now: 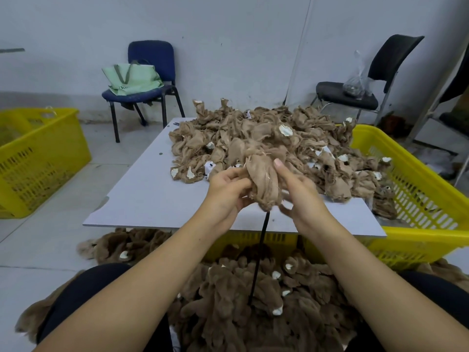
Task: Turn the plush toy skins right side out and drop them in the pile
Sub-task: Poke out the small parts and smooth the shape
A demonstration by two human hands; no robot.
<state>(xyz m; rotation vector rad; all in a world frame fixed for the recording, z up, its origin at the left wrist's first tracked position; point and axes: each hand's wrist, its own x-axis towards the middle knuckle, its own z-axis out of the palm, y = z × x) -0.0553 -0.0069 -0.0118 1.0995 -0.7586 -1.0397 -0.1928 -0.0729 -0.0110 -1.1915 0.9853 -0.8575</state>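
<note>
Gripping limp tan inside-out skin [264, 179], L hand [228, 191], R hand [297, 191], frayed seams

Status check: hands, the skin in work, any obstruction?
Left hand and right hand both grip one plush skin, still inside out, over the table. Finished pile on the floor below. Black rod stands between the forearms; nothing blocking.
</note>
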